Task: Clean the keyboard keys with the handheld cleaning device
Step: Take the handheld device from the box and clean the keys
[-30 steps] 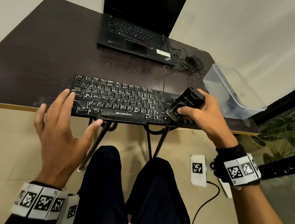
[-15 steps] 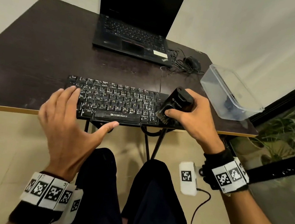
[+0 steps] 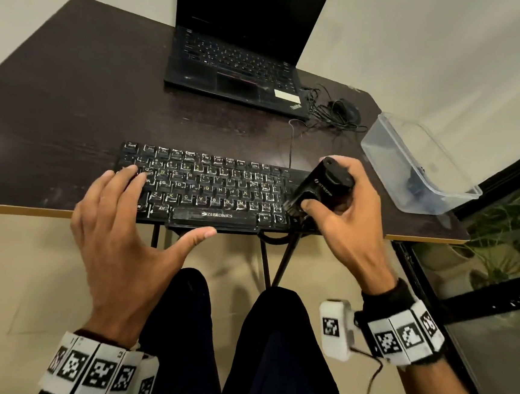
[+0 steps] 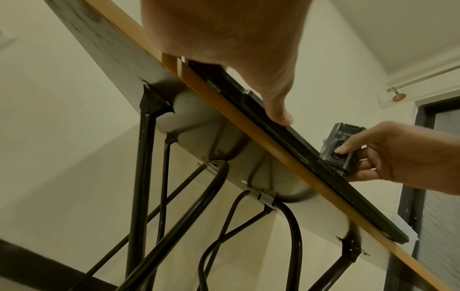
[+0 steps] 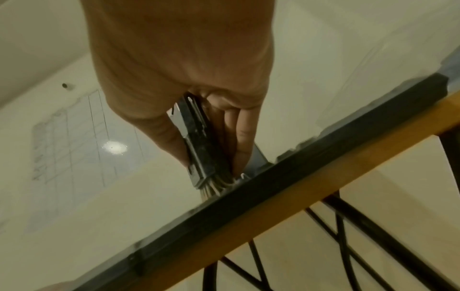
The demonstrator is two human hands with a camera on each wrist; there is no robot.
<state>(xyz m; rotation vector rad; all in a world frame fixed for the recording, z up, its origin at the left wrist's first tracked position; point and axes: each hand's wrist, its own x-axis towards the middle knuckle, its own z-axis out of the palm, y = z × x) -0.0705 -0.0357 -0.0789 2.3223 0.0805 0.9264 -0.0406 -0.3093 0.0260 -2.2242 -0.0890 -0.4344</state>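
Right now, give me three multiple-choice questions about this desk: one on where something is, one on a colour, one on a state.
1. The clear plastic container sits: A) right of the keyboard B) on the laptop C) on the floor.
2. The cleaning device is: A) white B) black C) red.
3. The left hand is: A) gripping the device B) in a fist C) flat-fingered on the keys.

A: it stands at the table's right end.
B: its body is black.
C: straight fingers rest on the keyboard's left end; the right hand grips the device.
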